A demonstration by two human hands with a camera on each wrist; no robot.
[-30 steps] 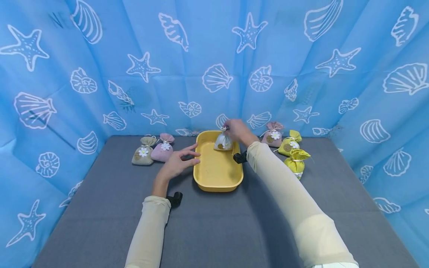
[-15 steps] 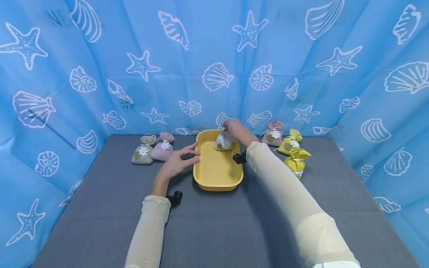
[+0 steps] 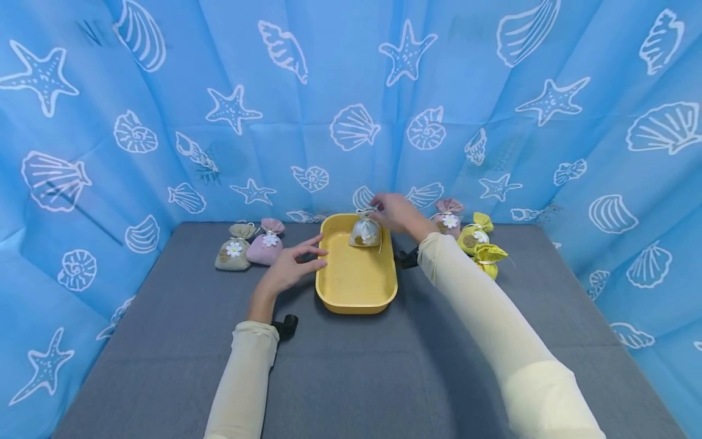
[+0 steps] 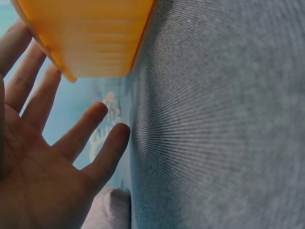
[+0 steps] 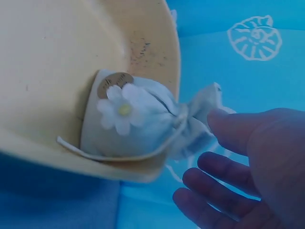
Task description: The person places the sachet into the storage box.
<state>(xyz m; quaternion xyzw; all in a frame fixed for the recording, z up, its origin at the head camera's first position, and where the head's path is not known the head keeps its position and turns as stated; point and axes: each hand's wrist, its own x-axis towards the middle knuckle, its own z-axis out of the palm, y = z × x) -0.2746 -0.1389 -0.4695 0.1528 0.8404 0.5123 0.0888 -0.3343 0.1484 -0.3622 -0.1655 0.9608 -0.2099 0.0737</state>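
In the far right corner of a smooth, round-cornered yellow tray point(image 3: 353, 280) sits a soft white cloth pouch point(image 3: 363, 233) bearing a white-petalled flower, its ruffled, corded neck reaching past the rim. Beside that neck, the right hand point(image 3: 399, 213) has thumb and fingers parted; the left hand point(image 3: 290, 265), fingers spread, touches the tray's side. Plump drawstring pouches point(image 3: 265, 249) flank it on grey woven cloth point(image 3: 351, 378), before a creased blue curtain point(image 3: 318, 122).

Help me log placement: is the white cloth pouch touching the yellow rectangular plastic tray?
Touching. The right wrist view shows the white pouch resting against the inner corner of the yellow tray.
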